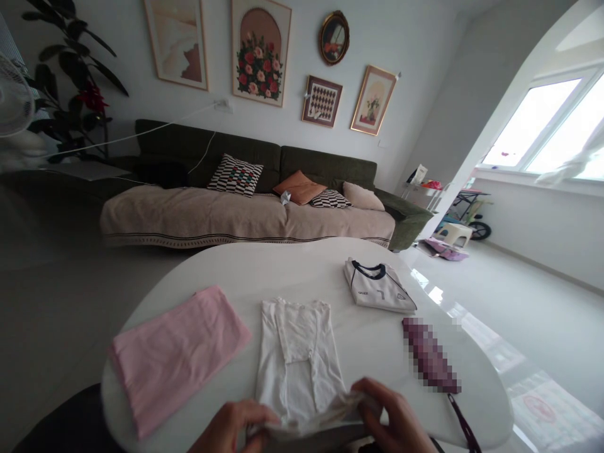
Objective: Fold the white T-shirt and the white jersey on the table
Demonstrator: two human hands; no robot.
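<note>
A thin white shirt [302, 346] lies on the white table in front of me, its sides folded inward over its middle. My left hand [238, 425] pinches the near edge of this shirt at its left corner. At the right corner, my right hand [389, 415] grips the same edge, which is lifted a little and bunched between the hands. Left of the shirt is a folded pink cloth [182, 355]. Beyond my right hand sits a folded white jersey [380, 286] with a dark collar.
The rounded white table [283, 267] bears a blurred-out maroon item [429, 355] with a dark strap [462, 421] at the right. Behind the table stands a green sofa [325, 167] with a beige cover and cushions. A fan [14, 94] is at far left.
</note>
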